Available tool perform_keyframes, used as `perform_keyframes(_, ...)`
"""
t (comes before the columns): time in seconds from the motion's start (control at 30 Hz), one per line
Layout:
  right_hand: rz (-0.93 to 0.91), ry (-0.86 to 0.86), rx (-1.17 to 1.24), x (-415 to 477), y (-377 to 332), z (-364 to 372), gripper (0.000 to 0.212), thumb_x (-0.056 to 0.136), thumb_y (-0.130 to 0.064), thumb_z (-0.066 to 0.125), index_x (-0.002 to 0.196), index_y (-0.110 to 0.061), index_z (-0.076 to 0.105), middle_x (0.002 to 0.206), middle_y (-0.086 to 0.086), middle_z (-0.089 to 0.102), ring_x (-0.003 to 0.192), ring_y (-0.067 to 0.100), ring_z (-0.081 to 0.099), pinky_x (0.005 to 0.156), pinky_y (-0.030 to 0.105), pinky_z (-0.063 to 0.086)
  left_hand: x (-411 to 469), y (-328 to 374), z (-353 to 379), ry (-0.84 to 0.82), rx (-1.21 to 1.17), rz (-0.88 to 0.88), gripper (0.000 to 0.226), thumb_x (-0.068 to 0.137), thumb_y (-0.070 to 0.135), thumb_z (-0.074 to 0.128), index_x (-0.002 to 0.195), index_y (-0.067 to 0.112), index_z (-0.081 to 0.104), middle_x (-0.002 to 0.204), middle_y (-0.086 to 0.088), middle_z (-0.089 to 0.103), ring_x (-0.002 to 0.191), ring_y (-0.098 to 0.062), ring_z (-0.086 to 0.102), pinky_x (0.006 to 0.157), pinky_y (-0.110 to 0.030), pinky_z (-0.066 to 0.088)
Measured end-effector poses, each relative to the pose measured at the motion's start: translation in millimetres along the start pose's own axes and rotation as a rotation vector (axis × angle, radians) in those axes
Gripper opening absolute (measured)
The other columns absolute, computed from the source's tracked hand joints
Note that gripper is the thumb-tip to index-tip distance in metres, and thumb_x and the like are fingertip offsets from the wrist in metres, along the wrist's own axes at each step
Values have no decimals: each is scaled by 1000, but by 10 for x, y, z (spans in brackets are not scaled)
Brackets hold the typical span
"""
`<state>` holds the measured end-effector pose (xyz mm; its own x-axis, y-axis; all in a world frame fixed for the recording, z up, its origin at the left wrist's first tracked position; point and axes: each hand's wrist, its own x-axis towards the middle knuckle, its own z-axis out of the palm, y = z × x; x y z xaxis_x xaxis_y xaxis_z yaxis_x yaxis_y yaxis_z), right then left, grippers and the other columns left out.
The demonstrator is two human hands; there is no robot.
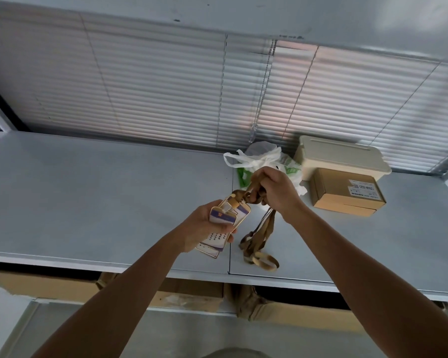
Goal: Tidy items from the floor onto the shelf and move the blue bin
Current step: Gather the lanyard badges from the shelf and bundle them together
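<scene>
badge cards (219, 223): gold-edged, white and purple, stacked, tilted, held above shelf front | lanyards (256, 233): tan straps, bunched at top, loops dangling onto shelf | shelf (88, 197): grey, flat, mostly bare on left

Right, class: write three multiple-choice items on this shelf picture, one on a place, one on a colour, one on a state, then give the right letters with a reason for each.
1. Where does the cardboard box stand?
A. in front of the cream lidded box
B. on the floor
C. left of the plastic bag

2. What colour are the lanyard straps?
A. blue
B. tan
C. black

3. What is the left hand doing?
A. hanging empty
B. pressing flat on the shelf
C. gripping the card holders

Answers:
1 A: it sits on the shelf against the cream box's near side.
2 B: the straps hanging from the right hand are tan.
3 C: its fingers wrap the gold-edged card holders.
</scene>
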<state>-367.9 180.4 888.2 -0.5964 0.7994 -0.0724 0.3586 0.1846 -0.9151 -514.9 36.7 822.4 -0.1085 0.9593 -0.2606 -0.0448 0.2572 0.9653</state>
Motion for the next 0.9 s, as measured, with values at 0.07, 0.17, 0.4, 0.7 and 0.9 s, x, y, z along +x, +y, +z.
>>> perform_keyframes(0.07, 33, -107, -56, 12, -53, -90, 35, 90, 4, 41, 93, -17, 69, 70, 7, 69, 60, 12, 63, 49, 22, 43, -17, -14, -5, 30, 64, -1, 36, 82, 6, 73, 113, 20, 61, 92, -5, 75, 75, -22, 74, 68, -30, 59)
perform_keyframes(0.17, -137, -305, -285, 21, -145, -189, 36, 83, -4, 57, 104, -31, 70, 88, -3, 67, 80, 12, 63, 66, 28, 52, -2, -9, -17, 46, 144, -1, 39, 79, 11, 77, 113, 22, 62, 96, -3, 75, 75, -19, 75, 67, -28, 59)
perform_keyframes(0.4, -478, -412, -885, -59, -128, -56, 37, 81, -50, 73, 115, -37, 70, 110, -10, 50, 96, 5, 46, 72, 10, 30, 59, -3, -99, 25, 152, -55, 44, 71, 15, 84, 110, 22, 64, 96, -5, 77, 83, -27, 75, 81, -46, 60)
perform_keyframes(0.7, -416, -550, -886, -27, -174, -9, 27, 88, -37, 69, 111, -23, 69, 104, -8, 50, 91, 10, 49, 69, 17, 33, 27, -14, -128, 39, 202, -39, 46, 68, 15, 86, 107, 28, 66, 96, 4, 76, 88, -19, 72, 78, -33, 58)
perform_keyframes(0.9, -337, -599, -819, -8, -180, -19, 21, 90, -28, 67, 108, -17, 67, 99, 0, 66, 85, 16, 60, 68, 23, 43, -29, -31, -179, -52, -23, -80, 33, 77, 13, 78, 107, 22, 66, 90, -6, 75, 73, -21, 71, 67, -35, 57)
